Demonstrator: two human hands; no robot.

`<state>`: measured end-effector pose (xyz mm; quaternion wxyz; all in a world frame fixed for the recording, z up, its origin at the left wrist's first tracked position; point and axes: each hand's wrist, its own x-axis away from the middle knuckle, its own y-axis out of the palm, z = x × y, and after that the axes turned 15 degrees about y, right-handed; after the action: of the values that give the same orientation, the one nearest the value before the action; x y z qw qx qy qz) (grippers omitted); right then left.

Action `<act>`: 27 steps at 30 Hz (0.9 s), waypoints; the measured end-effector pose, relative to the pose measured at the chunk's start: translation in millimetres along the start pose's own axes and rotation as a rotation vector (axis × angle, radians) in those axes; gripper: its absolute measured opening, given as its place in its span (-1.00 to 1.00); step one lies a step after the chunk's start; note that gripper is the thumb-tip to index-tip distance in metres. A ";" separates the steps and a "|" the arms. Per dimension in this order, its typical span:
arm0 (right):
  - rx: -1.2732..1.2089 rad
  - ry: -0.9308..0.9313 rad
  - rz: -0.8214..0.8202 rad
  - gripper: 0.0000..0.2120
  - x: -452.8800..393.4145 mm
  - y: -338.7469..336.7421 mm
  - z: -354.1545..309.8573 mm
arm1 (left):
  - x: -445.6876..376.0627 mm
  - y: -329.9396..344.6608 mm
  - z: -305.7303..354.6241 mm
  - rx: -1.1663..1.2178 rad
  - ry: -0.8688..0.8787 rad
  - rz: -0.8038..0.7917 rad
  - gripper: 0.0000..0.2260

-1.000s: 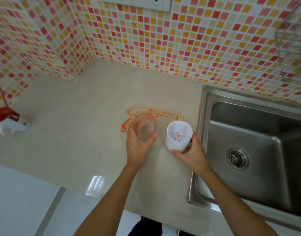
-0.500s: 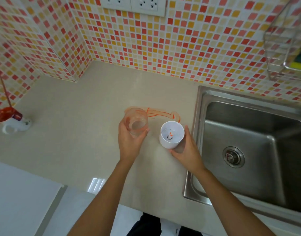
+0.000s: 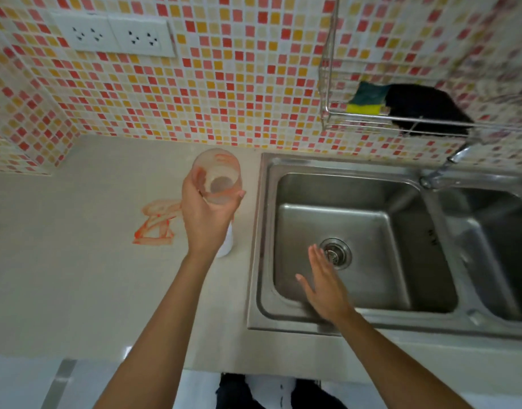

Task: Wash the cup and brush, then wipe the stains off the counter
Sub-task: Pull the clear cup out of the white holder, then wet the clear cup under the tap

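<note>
Against mosaic tiles, the stained cup (image 3: pixel 217 175) is gripped by the left hand (image 3: pixel 206 214) above the worktop (image 3: pixel 76 276), while the empty, straight-fingered right hand (image 3: pixel 324 283) hovers over the sink (image 3: pixel 336 219); washing seems barely begun, and the tap (image 3: pixel 442 169) at two o'clock must be reached next.

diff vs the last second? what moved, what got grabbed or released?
The right hand let go of the white cup and now hovers open over the sink. The left hand keeps its grip on the translucent cup, lifted off the counter and carried toward the sink. The white cup stays on the counter, mostly hidden behind the left hand. The orange stain is unchanged.
</note>
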<state>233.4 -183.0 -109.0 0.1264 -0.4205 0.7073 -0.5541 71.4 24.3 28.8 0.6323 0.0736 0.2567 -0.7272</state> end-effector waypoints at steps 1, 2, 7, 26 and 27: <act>0.044 0.010 -0.002 -0.20 2.8 -0.7 18.4 | 10.5 12.9 4.1 0.003 0.009 -0.037 -0.25; 0.083 0.025 -0.003 -0.16 5.6 -2.2 36.4 | 22.0 26.0 5.1 0.000 0.012 -0.082 -0.24; 0.163 0.169 -0.039 -0.20 21.0 -15.9 119.4 | 94.6 87.0 -9.9 -0.097 0.013 -0.373 -0.26; 0.198 0.339 -0.078 -0.27 13.0 -24.0 168.2 | 188.5 187.7 -35.9 -0.851 0.640 -0.961 -0.46; 0.202 0.341 -0.080 -0.28 13.2 -24.6 168.2 | 186.6 187.6 -35.2 -0.858 0.706 -0.954 -0.51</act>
<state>344.9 -307.4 -142.8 0.0243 -0.3337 0.6418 -0.6901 208.1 -136.8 -134.5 0.0994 -0.0704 0.7117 -0.6918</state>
